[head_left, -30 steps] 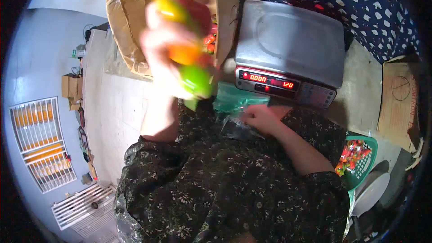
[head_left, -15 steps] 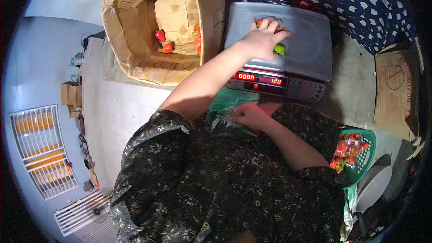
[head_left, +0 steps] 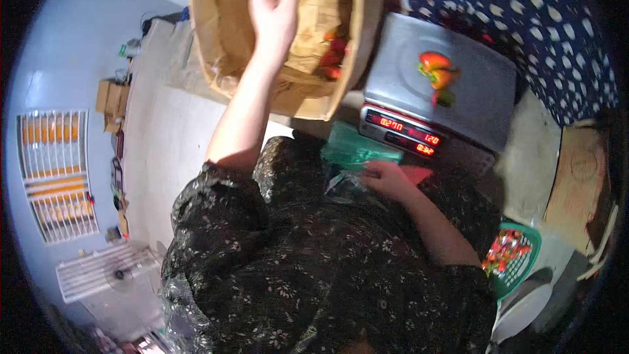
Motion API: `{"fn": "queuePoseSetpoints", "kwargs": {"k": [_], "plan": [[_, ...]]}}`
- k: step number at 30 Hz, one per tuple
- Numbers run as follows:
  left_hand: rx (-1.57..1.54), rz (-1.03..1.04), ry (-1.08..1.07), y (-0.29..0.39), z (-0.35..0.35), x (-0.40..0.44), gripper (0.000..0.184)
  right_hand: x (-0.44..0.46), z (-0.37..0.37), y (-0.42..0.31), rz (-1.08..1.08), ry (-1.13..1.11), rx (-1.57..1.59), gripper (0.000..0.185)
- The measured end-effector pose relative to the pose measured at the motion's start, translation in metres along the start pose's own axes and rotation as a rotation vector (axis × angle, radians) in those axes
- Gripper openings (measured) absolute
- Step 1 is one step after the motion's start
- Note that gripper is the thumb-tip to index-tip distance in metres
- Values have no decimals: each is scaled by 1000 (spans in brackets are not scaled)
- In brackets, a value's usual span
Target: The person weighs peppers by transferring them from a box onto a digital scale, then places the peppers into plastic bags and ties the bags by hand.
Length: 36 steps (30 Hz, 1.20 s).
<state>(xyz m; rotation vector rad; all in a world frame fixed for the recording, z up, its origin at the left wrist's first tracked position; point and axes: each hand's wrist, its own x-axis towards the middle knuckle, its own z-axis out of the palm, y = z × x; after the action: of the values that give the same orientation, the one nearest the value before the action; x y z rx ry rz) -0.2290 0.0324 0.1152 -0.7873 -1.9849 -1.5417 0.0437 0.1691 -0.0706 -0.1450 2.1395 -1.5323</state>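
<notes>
My left hand [head_left: 275, 1] is over the open cardboard box [head_left: 208, 33], its fingers curled; whatever they hold, if anything, is hidden. Inside the box, several red and orange peppers [head_left: 333, 56] lie along the right side. At my lap, my right hand [head_left: 388, 179] is closed on a clear plastic bag [head_left: 350, 187], beside a green plastic bag [head_left: 360, 145]. On the digital scale [head_left: 481, 85] rest a red-orange pepper [head_left: 435, 60], an orange pepper [head_left: 443, 79] and a greenish one [head_left: 443, 98]. The scale's red display is lit and seems to read 0.277.
At the lower right is a green basket [head_left: 529, 259] with red peppers [head_left: 504, 251], near a pale round dish [head_left: 524, 313]. A flattened cardboard piece [head_left: 580, 183] stands at the right. Dark patterned cloth [head_left: 517, 19] hangs behind the scale.
My left hand has left the peppers on the scale and moved left, over the box. The display has gone from 0.000 to about 0.277. My right hand stays at the bag.
</notes>
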Motion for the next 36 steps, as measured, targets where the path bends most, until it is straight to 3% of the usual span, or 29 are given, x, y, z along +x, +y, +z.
{"fn": "queuePoseSetpoints", "kwargs": {"k": [1, 2, 3, 4, 7, 10, 13, 16, 18, 19, 20, 21, 22, 24, 26, 28, 29, 31, 33, 35, 36], "plan": [[-3, -89, -69, -33, -5, -4, 11, 2, 2, 5, 7, -6, 29, 30], [283, -3, -253, -78, -14, -9, 16, 4, 6, 15, 18, -9, 58, 30], [444, -508, -496, -55, -9, -14, 20, 5, 7, 20, 32, -8, 88, 30], [416, -341, -617, -109, -6, -34, 24, 5, 7, 19, 13, 8, 74, 30], [435, -32, -820, -153, 12, -62, 31, 4, 5, 14, 26, 22, 47, 31], [810, -147, -1028, -165, 38, -83, 53, 4, 1, 8, 129, -17, 54, 31], [996, -287, -1032, -145, 51, -84, 59, 1, -1, 4, 105, -6, 54, 30], [839, -304, -1042, -183, 42, -85, 55, 2, -2, 14, 37, -8, -29, 28], [610, -155, -781, -202, 23, -80, 49, -1, 1, 10, 42, 15, 18, 28], [352, -586, -738, -139, 16, -53, 41, -2, 3, 13, 6, 32, 38, 27], [132, -733, -473, -157, 8, -52, 35, -1, 6, 16, -30, 50, 58, 27], [139, -644, -311, -149, -6, -40, 32, 1, 8, 18, -66, 69, 77, 27], [-51, -654, -77, -90, -11, -28, 31, 4, 9, 20, -60, 60, 86, 26], [-502, -600, 242, -52, -25, -13, 28, 5, 14, 24, -38, 21, 103, 26], [-690, -441, 296, 17, -20, -9, 30, 2, 8, 8, -54, 43, 123, 25], [-724, -393, 188, 51, -10, -17, 34, 1, 8, 10, -61, 59, 106, 25], [-453, -236, -42, 71, 4, -30, 34, 4, 14, 19, -60, 66, 82, 25], [51, -253, -366, 102, 33, -56, 35, 5, 13, 20, -53, 57, 53, 26], [128, -152, -762, 87, 63, -73, 41, 3, 6, 9, -33, 20, 49, 26], [372, -81, -918, 71, 85, -94, 47, 3, 6, 6, -44, 29, 58, 27], [493, -144, -947, 61, 94, -104, 50, 3, 6, 5, -47, 33, 64, 27]]}}
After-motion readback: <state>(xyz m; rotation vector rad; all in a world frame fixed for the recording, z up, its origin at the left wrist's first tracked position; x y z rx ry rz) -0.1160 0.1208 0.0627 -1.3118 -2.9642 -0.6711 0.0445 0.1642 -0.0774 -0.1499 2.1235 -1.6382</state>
